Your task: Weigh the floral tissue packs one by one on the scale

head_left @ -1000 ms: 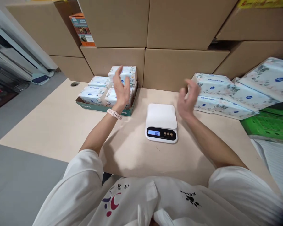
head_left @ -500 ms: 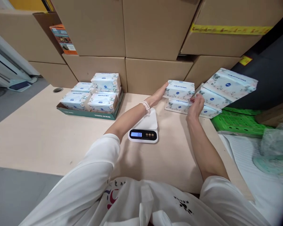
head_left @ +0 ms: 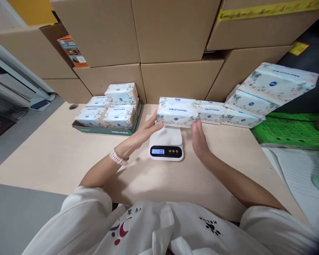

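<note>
Between both hands I hold a tissue pack (head_left: 177,111), white with a floral print, above the platform of a white kitchen scale (head_left: 167,136). My left hand (head_left: 146,132) grips its left end, and a pale watch band circles that wrist. Against the right end presses my right hand (head_left: 200,138). The scale's lit display (head_left: 157,151) reads 0.0. Behind and right of the held pack, more tissue packs (head_left: 210,111) lie on the table, some stacked and leaning. To the left, a green tray (head_left: 106,131) carries several similar packs.
Cardboard boxes (head_left: 179,79) are stacked along the back of the table (head_left: 55,156). A green plastic crate (head_left: 289,131) stands off the right side, beside white sheeting (head_left: 289,170). An orange printed box (head_left: 73,51) sits among the cartons at the left.
Both hands have brought a tissue pack leftward from the right-hand stack to above the scale. The view has shifted slightly. The display still shows 0.0.
</note>
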Tool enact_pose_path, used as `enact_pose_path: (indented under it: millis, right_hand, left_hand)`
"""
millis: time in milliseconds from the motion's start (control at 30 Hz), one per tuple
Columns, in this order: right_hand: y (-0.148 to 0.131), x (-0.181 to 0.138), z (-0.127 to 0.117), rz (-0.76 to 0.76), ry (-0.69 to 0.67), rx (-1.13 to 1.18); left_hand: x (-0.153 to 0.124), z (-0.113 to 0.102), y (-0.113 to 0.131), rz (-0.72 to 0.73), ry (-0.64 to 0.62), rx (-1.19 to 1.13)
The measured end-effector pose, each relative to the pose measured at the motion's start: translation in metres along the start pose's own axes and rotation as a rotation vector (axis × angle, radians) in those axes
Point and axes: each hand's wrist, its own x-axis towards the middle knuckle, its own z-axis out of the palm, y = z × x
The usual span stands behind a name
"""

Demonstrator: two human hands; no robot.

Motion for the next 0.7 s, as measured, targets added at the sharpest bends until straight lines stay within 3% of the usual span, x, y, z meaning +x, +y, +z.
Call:
enact_pose_path:
  millis: [100, 233, 367, 500, 700]
  right_hand:
    - [0.006, -0.036, 0.012, -0.007, -0.131, -0.053]
    - [0.028, -0.049, 0.013, -0.041, -0.161, -0.165]
    - [0.043, -0.043, 0.01, 0.004, 0.001, -0.045]
    - [0.049, -0.033, 0.009, 0.159, 0.174, 0.112]
    - [0.046, -0.031, 0.007, 0.175, 0.173, 0.102]
  left_hand:
    - [-0.044, -0.007, -0.014, -0.053, 0.048, 0.008]
    - [-0.062, 0.001, -0.049, 0.005, 0.102, -0.006]
    - [-0.062, 0.001, -0.076, -0.051, 0.279, -0.129]
    - [-0.062, -0.008, -0.092, -0.175, 0.409, -0.365]
    - [-0.065, -0.011, -0.093, -0.191, 0.439, -0.475]
